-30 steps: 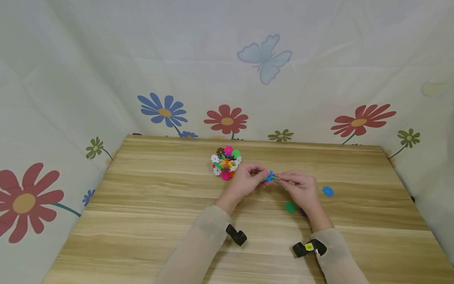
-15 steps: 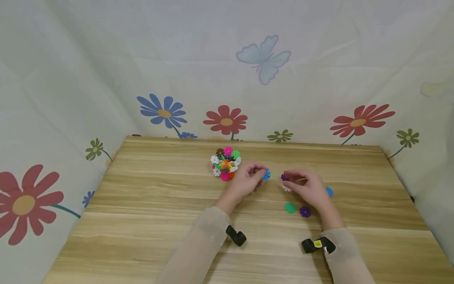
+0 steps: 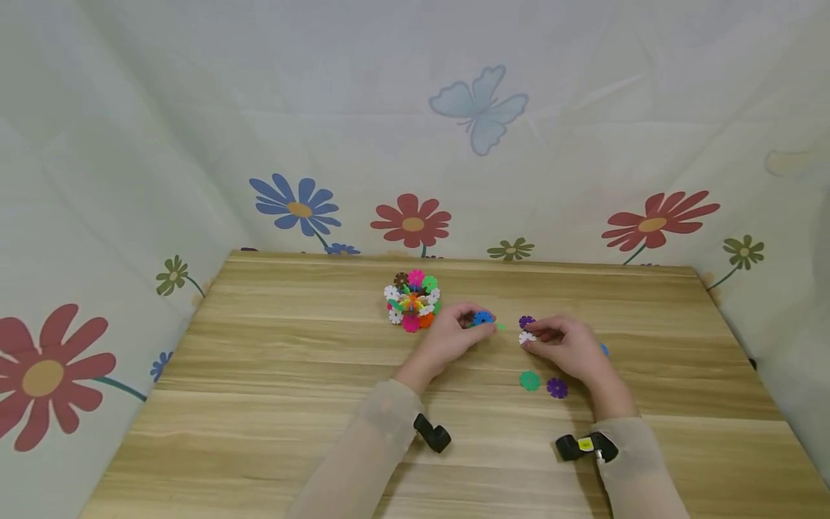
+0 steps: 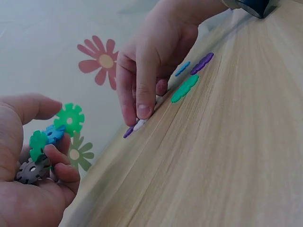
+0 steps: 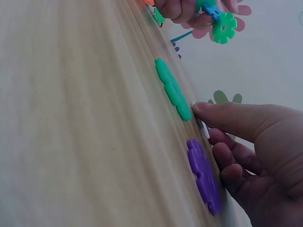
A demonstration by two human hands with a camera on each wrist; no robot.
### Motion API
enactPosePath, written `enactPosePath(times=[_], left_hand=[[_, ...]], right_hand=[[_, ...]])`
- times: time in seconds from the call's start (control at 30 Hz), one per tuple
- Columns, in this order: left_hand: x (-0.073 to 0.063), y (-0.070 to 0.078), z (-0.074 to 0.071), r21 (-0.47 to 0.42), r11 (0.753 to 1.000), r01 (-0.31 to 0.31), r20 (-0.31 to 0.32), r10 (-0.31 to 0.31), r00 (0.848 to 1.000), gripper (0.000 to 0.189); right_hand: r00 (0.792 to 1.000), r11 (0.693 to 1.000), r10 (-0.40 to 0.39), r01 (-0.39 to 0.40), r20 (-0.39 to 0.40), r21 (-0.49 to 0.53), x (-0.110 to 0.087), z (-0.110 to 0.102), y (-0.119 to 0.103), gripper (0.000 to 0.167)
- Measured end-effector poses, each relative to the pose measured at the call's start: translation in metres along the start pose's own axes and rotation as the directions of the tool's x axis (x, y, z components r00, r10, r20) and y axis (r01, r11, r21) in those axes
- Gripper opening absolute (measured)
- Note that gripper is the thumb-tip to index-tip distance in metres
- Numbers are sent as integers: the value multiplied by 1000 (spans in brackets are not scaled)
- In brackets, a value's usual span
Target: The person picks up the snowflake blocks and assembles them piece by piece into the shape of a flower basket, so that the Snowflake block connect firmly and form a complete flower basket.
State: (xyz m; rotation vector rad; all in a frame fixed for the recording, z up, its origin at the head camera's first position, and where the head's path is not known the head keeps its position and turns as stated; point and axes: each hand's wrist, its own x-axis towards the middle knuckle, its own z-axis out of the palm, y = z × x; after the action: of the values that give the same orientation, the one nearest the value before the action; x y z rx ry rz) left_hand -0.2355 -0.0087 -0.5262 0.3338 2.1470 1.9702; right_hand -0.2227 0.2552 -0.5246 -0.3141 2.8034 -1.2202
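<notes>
My left hand (image 3: 446,342) holds a small cluster of joined notched plastic discs above the table. Its blue disc (image 3: 483,318) faces up in the head view; the left wrist view also shows a light green disc (image 4: 71,119), a darker green one (image 4: 38,144) and a grey one (image 4: 33,171). Over the tabletop, my right hand (image 3: 577,353) pinches a white notched disc (image 3: 526,337) between thumb and finger. A purple disc (image 3: 527,321) lies just beyond the white one, close to the fingertips.
A multicoloured ball-like build of notched discs (image 3: 413,303) stands left of my left hand. Nearer me lie a loose green disc (image 3: 529,380) and another purple disc (image 3: 556,388). A blue disc (image 3: 605,349) is partly hidden behind my right wrist. The wooden table (image 3: 272,404) meets a flowered curtain.
My right hand has left the cluster and moved right to the white disc, uncovering the purple and green discs. My left hand has turned the cluster, staying nearly in place.
</notes>
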Motion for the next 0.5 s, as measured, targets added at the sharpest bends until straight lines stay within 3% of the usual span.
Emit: enactPosePath(times=[0.3,0.5], left_hand=[[2,-7,-3,-48,998,-39,49,41,998,17],[2,-5,-5,-17,998,-66,62,67,996,17]], right_hand=[[999,999,22,-23,30,32,-1,-3,-1,32],[999,972,8,-19,50,234,-4,-4,-2,21]])
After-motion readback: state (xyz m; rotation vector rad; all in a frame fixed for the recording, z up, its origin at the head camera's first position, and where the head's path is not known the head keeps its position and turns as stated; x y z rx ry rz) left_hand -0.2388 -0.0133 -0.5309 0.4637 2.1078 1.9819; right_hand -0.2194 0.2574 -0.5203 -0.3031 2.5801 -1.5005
